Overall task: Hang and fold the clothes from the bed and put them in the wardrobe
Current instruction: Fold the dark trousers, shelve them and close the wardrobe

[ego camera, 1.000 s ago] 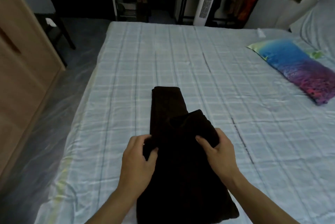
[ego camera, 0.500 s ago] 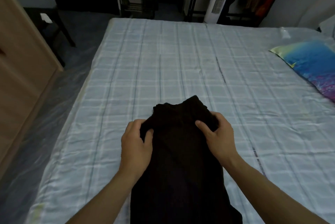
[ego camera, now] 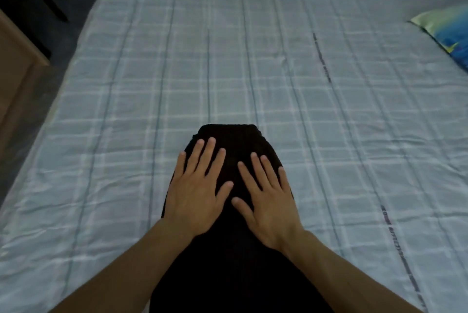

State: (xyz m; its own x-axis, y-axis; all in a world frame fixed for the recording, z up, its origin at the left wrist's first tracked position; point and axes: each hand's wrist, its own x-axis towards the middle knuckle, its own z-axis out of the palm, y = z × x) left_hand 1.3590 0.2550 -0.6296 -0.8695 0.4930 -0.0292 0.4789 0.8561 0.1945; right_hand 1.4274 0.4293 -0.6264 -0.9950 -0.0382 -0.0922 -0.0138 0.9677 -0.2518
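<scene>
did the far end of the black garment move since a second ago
Yes. The black garment was folded back toward the person; its far edge now lies nearer the near edge of the bed, under the flat left hand and right hand.

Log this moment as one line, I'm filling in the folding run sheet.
stage: pressing fold flat | left hand: flat on dark garment | right hand: flat on it | surface: checked bed sheet
</scene>
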